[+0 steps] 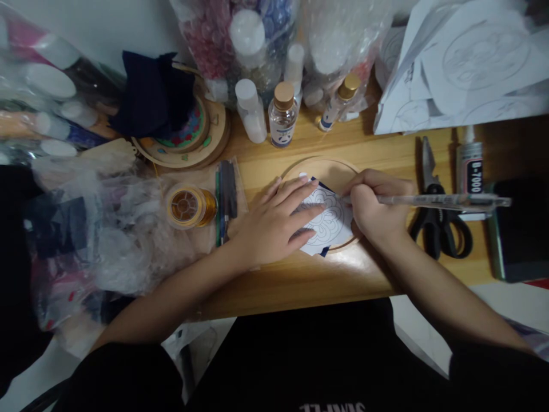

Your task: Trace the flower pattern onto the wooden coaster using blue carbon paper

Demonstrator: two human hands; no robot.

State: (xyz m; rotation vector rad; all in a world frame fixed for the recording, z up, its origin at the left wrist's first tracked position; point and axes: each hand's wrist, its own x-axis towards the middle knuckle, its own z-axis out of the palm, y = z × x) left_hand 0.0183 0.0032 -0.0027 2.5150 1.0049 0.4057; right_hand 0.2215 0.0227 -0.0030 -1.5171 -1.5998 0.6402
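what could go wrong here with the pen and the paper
The paper might slip or twist if the left hand, spread over it, eases off. The pen in the right hand crosses the scissors in this view, so a wide stroke could perhaps catch them. The clear bottle beyond the round board might tip if nudged.

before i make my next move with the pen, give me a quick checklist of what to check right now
1. Paper steadied: ok, the left hand lies spread across the patterned paper.
2. Pen in hand: ok, the right hand grips the pen.
3. Pen tip on the paper: cannot tell, too blurred.
4. Pattern fully uncovered: not ok, left fingers hide part of it.
5. Dark cloth beneath: ok, its corners peek out.
6. Scissors out of the hands: ok, lying on the table to the right.
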